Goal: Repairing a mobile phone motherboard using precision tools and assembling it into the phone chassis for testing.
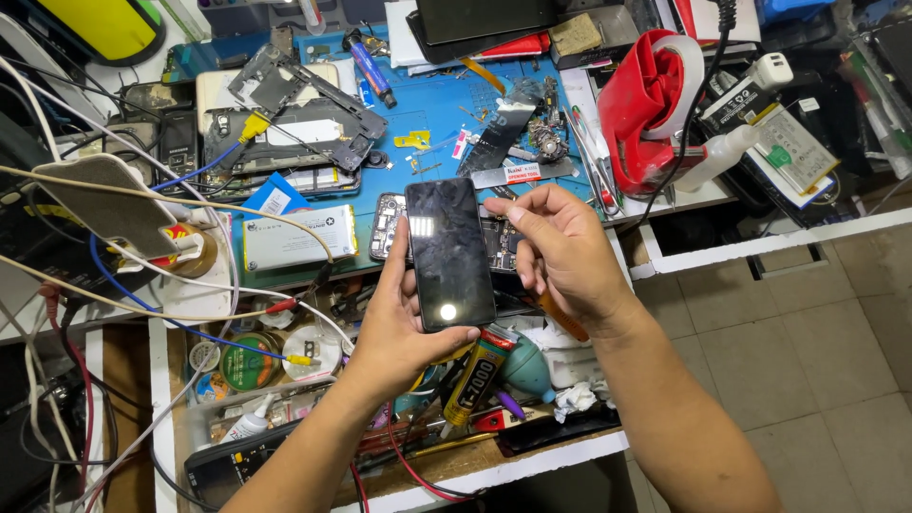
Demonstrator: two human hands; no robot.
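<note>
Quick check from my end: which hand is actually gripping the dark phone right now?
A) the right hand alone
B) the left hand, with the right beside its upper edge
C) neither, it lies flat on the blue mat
B: the left hand wraps the lower part of the phone from below, while the right hand hovers by its upper right edge.

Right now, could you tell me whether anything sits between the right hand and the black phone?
Nothing visible does. The left hand holds the black phone upright, and the right hand is at its right edge with only open air between.
</note>
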